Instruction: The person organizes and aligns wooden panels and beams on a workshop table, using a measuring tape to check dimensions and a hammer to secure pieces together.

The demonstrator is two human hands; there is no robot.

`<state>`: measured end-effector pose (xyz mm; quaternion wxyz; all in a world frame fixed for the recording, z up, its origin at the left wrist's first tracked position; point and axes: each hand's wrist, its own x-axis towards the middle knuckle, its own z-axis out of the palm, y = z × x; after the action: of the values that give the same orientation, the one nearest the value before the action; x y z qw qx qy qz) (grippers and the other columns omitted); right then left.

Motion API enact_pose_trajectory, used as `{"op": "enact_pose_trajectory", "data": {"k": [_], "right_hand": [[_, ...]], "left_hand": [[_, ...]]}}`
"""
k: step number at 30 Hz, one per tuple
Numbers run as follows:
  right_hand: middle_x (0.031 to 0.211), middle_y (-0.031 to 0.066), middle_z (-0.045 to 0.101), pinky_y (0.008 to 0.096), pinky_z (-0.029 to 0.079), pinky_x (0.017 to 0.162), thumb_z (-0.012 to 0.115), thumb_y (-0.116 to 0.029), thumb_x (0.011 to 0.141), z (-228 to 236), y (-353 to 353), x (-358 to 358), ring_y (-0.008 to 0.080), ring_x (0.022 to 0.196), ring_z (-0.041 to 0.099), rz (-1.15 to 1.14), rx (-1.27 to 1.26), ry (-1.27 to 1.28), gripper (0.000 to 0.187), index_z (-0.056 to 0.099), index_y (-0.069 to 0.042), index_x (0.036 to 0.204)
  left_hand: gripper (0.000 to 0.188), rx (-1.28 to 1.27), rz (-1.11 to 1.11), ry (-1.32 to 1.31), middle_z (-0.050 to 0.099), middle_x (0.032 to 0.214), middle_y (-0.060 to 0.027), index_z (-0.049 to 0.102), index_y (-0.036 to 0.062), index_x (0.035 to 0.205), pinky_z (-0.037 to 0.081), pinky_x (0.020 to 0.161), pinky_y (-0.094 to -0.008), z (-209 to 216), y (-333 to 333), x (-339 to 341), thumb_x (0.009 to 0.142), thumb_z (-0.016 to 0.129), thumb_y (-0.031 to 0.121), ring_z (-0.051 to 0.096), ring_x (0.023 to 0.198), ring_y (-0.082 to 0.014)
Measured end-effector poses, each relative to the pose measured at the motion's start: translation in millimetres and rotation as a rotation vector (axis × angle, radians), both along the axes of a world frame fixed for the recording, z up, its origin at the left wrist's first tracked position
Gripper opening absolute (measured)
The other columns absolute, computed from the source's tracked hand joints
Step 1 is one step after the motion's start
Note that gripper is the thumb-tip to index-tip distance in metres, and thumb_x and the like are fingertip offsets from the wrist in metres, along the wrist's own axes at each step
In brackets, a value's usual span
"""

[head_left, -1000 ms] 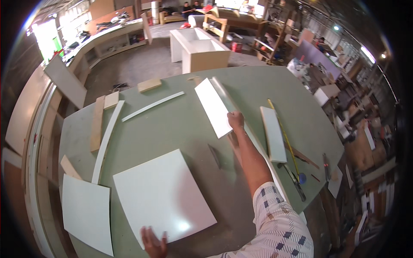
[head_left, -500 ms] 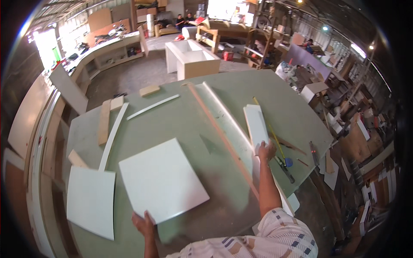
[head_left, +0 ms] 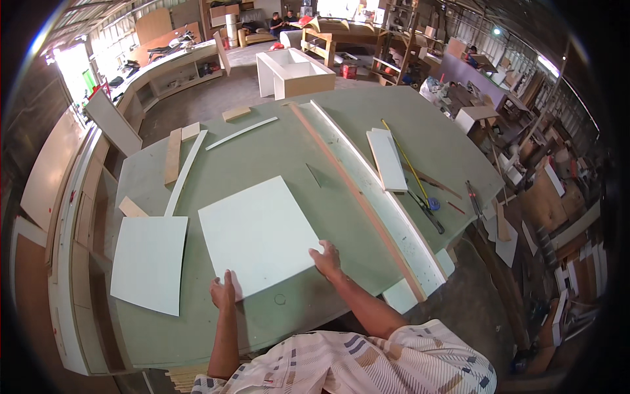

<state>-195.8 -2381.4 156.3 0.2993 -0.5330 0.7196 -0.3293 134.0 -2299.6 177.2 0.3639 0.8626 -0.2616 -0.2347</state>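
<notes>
A square white panel [head_left: 259, 233] lies in front of me, at a slant to the green worktable [head_left: 315, 302]. At its near left corner my left hand [head_left: 223, 289] is closed on the edge, thumb on top. My right hand [head_left: 325, 259] grips the near right corner with thumb and fingers; the fingers beneath are hidden. To the left lies another white panel [head_left: 149, 262], slightly curved in view. Right of my hands runs a long white channel-shaped piece [head_left: 374, 200] with a brown edge. Beyond it rest short white boards [head_left: 387, 159].
Near the right edge lie a yellow tape measure [head_left: 433, 203], a dark-handled cutter [head_left: 430, 217] and pliers [head_left: 472, 196]. Wood strips [head_left: 186, 172] and blocks [head_left: 236, 114] sit at the far left. A white cabinet carcass [head_left: 295, 72] stands beyond the table; several people are in the background.
My right hand has left the short white boards and come to the square panel's right corner. My left hand stays on its near left corner. The view has shifted.
</notes>
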Motion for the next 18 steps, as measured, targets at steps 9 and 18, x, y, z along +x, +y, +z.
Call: {"op": "enact_pose_trajectory", "data": {"k": [9,18], "right_hand": [[0.121,0.0219,0.064,0.0476,0.042,0.104,0.077,-0.04,0.076,-0.2,112.5,-131.2,0.0396,0.118,0.056,-0.363,-0.06,0.22,0.059,0.064,-0.001,0.118],[0.121,0.023,0.065,0.0474,0.041,0.108,0.072,-0.034,0.081,-3.7,101.0,-192.7,0.0391,0.124,0.055,-0.197,-0.259,0.245,0.044,0.07,0.0,0.11]], "left_hand": [[0.08,0.099,-0.446,0.174,0.064,0.122,-0.031,0.057,-0.0109,0.128,0.048,0.101,-0.0455,6.9,57.2,-104.5,0.083,0.074,0.053,0.063,0.117,-0.0413],[0.072,0.046,-0.634,0.246,0.066,0.116,-0.0336,0.062,-0.0132,0.117,0.049,0.098,-0.0486,-6.7,34.7,-168.5,0.083,0.074,0.049,0.064,0.112,-0.0455]]}}
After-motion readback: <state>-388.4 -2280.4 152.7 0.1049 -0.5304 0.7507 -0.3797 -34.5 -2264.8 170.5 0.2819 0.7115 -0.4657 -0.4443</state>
